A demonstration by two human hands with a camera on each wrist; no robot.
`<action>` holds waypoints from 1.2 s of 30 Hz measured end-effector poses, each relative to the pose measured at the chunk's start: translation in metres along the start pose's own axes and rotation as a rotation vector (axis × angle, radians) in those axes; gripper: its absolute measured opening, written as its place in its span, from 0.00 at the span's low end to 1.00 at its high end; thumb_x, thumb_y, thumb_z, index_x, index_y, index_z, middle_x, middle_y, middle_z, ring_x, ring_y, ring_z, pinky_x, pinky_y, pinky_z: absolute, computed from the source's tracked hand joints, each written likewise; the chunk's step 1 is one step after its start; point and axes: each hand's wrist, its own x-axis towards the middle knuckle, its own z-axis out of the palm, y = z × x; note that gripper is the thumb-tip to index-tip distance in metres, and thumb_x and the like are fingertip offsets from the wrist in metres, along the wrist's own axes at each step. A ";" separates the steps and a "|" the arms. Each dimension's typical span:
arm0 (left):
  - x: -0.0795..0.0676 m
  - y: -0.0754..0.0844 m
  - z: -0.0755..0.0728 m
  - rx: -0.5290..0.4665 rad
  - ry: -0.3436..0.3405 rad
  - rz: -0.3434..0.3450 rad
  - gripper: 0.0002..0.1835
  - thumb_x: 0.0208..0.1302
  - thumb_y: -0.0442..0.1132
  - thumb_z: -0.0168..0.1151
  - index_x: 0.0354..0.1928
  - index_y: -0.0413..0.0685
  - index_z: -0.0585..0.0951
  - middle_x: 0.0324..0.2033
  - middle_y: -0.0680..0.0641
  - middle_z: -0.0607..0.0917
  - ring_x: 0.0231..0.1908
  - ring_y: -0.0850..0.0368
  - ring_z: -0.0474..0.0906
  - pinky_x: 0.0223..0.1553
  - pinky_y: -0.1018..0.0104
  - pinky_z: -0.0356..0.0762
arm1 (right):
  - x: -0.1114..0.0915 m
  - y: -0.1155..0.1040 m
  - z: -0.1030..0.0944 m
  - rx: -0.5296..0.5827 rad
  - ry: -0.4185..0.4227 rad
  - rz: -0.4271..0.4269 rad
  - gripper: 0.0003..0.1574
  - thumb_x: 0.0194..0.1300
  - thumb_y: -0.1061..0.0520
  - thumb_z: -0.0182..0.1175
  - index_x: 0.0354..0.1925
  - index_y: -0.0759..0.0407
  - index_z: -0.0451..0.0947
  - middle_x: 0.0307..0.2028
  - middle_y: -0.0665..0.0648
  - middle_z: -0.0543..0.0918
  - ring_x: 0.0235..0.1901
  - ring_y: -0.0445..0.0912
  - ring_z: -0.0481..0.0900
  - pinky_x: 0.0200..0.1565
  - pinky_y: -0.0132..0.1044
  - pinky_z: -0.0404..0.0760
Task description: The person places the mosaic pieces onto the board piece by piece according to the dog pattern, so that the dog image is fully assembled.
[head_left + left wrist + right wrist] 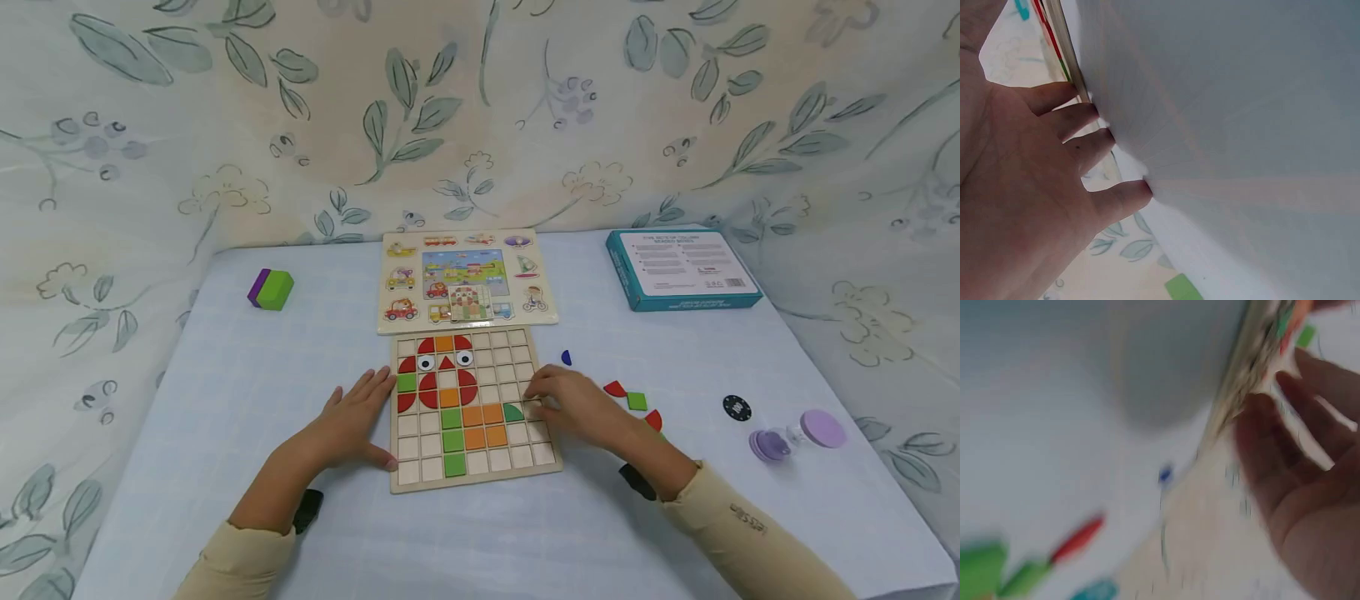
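Note:
A wooden grid board (420, 446) holds red, orange and green pieces and two eye pieces laid in its squares. My left hand (352, 425) lies with fingers spread along the board's left edge, its fingertips (1141, 187) down on the cloth and at the rim. Over the right edge hovers my right hand (573, 404), fingers loosely bent, with no piece showing between them in the blurred right wrist view. Just left of its fingertips, a green quarter-circle piece (513, 412) sits in a square beside the orange square pieces (483, 425).
Behind the board lies a picture puzzle (397, 267) with a small pattern card (471, 303) on it. Loose pieces, including a green square (637, 401) and a blue piece (566, 357), lie to the right. Farther out are a teal box (682, 267), purple object (772, 446) and green block (276, 290).

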 end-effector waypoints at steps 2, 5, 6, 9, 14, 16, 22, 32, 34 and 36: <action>-0.001 -0.001 0.000 -0.011 0.006 0.007 0.66 0.28 0.61 0.74 0.70 0.49 0.49 0.70 0.45 0.48 0.69 0.45 0.36 0.62 0.36 0.37 | -0.009 0.016 -0.014 -0.091 0.013 0.129 0.17 0.54 0.56 0.65 0.44 0.56 0.79 0.44 0.53 0.78 0.42 0.46 0.76 0.44 0.42 0.78; -0.003 -0.003 0.000 -0.023 0.007 0.010 0.66 0.28 0.61 0.74 0.70 0.49 0.49 0.70 0.46 0.47 0.69 0.45 0.36 0.62 0.36 0.37 | -0.026 0.045 -0.030 -0.177 -0.047 0.322 0.21 0.53 0.56 0.65 0.47 0.59 0.77 0.45 0.60 0.78 0.38 0.50 0.76 0.39 0.47 0.79; -0.004 -0.004 0.000 -0.022 0.009 0.007 0.66 0.28 0.61 0.74 0.70 0.49 0.49 0.70 0.46 0.47 0.69 0.45 0.36 0.62 0.36 0.37 | -0.031 0.053 -0.033 -0.174 -0.079 0.358 0.22 0.53 0.57 0.65 0.48 0.59 0.76 0.45 0.61 0.78 0.37 0.50 0.75 0.39 0.47 0.79; -0.006 -0.006 -0.001 -0.007 0.010 -0.010 0.66 0.26 0.60 0.75 0.70 0.48 0.49 0.70 0.45 0.48 0.69 0.44 0.36 0.61 0.35 0.37 | -0.041 0.074 -0.033 -0.110 -0.123 0.386 0.21 0.53 0.59 0.65 0.47 0.60 0.76 0.44 0.60 0.77 0.37 0.50 0.74 0.38 0.46 0.80; -0.007 -0.008 -0.002 0.001 0.013 -0.019 0.66 0.26 0.61 0.74 0.70 0.47 0.49 0.70 0.44 0.48 0.69 0.43 0.36 0.61 0.34 0.36 | -0.044 0.082 -0.027 -0.051 -0.066 0.384 0.20 0.52 0.60 0.66 0.46 0.59 0.77 0.41 0.59 0.77 0.39 0.51 0.75 0.40 0.47 0.80; -0.005 -0.006 -0.002 -0.002 0.008 -0.013 0.66 0.27 0.61 0.74 0.70 0.48 0.49 0.70 0.44 0.47 0.69 0.44 0.36 0.61 0.34 0.37 | -0.046 0.077 -0.027 -0.068 -0.012 0.359 0.20 0.51 0.59 0.67 0.45 0.59 0.77 0.40 0.57 0.78 0.38 0.50 0.76 0.39 0.46 0.80; 0.000 0.001 0.003 -0.016 0.001 -0.015 0.66 0.26 0.60 0.75 0.70 0.49 0.49 0.70 0.45 0.48 0.69 0.44 0.36 0.61 0.35 0.38 | -0.039 0.020 -0.011 -0.097 0.069 0.021 0.17 0.48 0.56 0.69 0.40 0.52 0.79 0.35 0.46 0.80 0.36 0.41 0.78 0.39 0.34 0.80; -0.003 0.005 0.005 -0.011 0.015 -0.024 0.65 0.27 0.59 0.75 0.70 0.50 0.50 0.70 0.45 0.49 0.69 0.45 0.37 0.62 0.36 0.39 | -0.022 -0.029 0.021 -0.185 -0.002 -0.215 0.12 0.50 0.55 0.68 0.38 0.49 0.83 0.35 0.45 0.79 0.38 0.40 0.76 0.42 0.32 0.79; -0.003 0.005 0.004 0.002 0.019 -0.025 0.66 0.26 0.59 0.75 0.70 0.50 0.50 0.70 0.46 0.49 0.69 0.45 0.37 0.62 0.36 0.39 | -0.020 -0.029 0.023 -0.199 0.038 -0.238 0.12 0.49 0.55 0.69 0.36 0.49 0.83 0.34 0.45 0.79 0.38 0.40 0.76 0.42 0.32 0.78; -0.003 0.005 0.003 0.008 0.019 -0.029 0.66 0.26 0.60 0.75 0.70 0.51 0.50 0.70 0.46 0.48 0.69 0.45 0.37 0.62 0.36 0.39 | -0.019 -0.028 0.024 -0.198 0.073 -0.257 0.10 0.49 0.56 0.69 0.34 0.49 0.83 0.33 0.45 0.79 0.37 0.40 0.75 0.42 0.32 0.78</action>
